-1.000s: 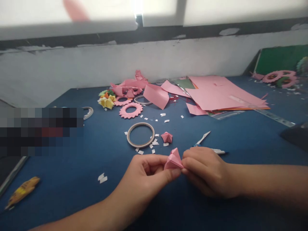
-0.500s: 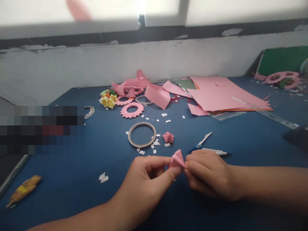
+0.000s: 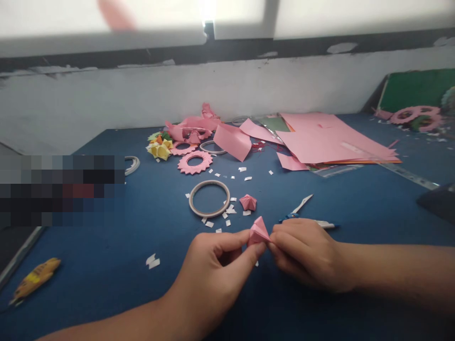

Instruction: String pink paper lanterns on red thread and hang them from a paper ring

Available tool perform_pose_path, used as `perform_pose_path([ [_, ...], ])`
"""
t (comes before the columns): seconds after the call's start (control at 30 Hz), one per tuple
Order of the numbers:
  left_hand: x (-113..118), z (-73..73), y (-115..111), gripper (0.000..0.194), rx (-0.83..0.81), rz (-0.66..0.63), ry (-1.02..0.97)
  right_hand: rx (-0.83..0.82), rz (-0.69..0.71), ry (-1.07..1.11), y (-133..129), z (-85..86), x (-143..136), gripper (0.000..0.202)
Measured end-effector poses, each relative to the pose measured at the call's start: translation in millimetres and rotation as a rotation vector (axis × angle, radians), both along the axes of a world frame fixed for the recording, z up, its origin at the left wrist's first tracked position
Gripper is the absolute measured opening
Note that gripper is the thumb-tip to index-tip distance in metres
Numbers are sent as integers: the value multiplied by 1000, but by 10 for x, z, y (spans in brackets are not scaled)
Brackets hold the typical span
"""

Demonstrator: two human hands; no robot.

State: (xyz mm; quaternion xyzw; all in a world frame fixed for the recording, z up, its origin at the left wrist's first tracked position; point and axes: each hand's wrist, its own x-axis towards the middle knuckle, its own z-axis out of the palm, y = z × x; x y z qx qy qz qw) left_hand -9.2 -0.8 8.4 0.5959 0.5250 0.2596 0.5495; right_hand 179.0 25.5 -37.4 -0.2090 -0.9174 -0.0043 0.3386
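Note:
A small folded pink paper piece [image 3: 259, 232] is held between my two hands above the blue table. My left hand [image 3: 216, 270] pinches its left side between thumb and forefinger. At its lower right corner, the closed fingers of my right hand [image 3: 309, 253] grip the paper; their tips are partly hidden. Just beyond the piece lies a pink folded paper star [image 3: 248, 202]. A roll of double-sided tape [image 3: 192, 203] rests flat to the left of the star, with white paper scraps [image 3: 209, 224] around it. Behind my right hand is a white and blue compass [image 3: 302, 203], partly covered.
Pink paper sheets [image 3: 309, 142] and a clear ruler [image 3: 405, 173] lie at the back right. Pink folded rings [image 3: 185, 166] and yellow folded paper [image 3: 160, 149] sit at the back left. A tan, animal-shaped item [image 3: 37, 280] lies near the left edge. A pixelated patch covers the far left.
Both hands and the folded pink paper have shifted slightly left and up. The grips look the same, and the things on the table stay in place.

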Motion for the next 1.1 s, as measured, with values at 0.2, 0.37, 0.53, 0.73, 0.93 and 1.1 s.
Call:
perform_pose_path([
  [0.2, 1, 1, 10, 23, 85, 43, -20, 14, -20, -10, -13, 2, -5, 24],
  [0.37, -6, 20, 43, 28, 97, 103, 91, -5, -54, -21, -24, 37, -4, 23],
  [0.53, -39, -3, 123, 29, 134, 111, 171, -57, -83, 41, -29, 64, -17, 19],
  [0.73, -60, -21, 232, 35, -37, 79, 199, -98, -77, 131, -71, 85, -9, 14],
  [0.93, -110, -48, 177, 23, 243, 67, 496, -97, 29, 158, -72, 100, 7, 11],
  [1.1, -124, -94, 66, 30, 1061, -33, 372, -102, 86, 187, -22, 106, -21, 13],
])
